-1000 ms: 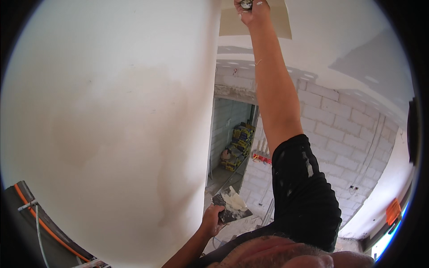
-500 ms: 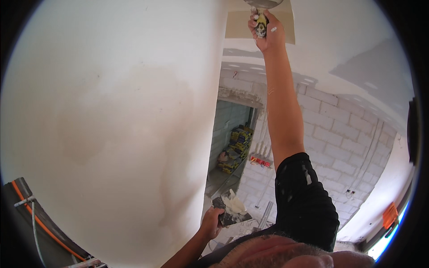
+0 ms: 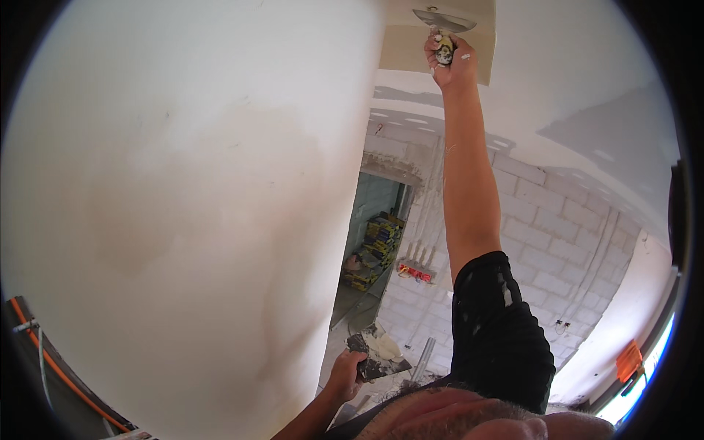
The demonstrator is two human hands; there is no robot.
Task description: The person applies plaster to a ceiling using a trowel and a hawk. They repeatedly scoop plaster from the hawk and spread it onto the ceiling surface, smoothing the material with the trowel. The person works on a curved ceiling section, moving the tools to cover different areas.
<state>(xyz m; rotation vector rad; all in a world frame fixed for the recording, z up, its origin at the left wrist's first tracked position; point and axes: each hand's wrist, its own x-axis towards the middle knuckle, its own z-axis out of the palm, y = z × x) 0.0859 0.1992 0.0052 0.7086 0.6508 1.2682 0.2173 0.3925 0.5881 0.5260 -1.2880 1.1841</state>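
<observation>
My right hand (image 3: pixel 456 64) is raised high overhead, its fingers wrapped round the yellow-and-black handle of a putty knife (image 3: pixel 446 20). The wide metal blade is up at a beige patch of the ceiling (image 3: pixel 402 51); whether it touches cannot be made out. White smears mark the fingers. Down low, my left hand (image 3: pixel 345 375) grips a dark, flat, filler-crusted scraper (image 3: pixel 381 369) with a lump of white filler (image 3: pixel 383 343) on it.
A large whitish wall panel (image 3: pixel 183 220) with brownish damp-looking patches stands close on the left. Beyond are a block wall (image 3: pixel 546 213), a doorway with stacked yellow-and-dark bags (image 3: pixel 378 249), and a red electrical box (image 3: pixel 416 273). An orange object (image 3: pixel 628 361) is by the window at right.
The putty knife and my right hand sit slightly lower and further right in the picture, with more of the blade showing. The view has shifted slightly; my left hand still holds the loaded scraper.
</observation>
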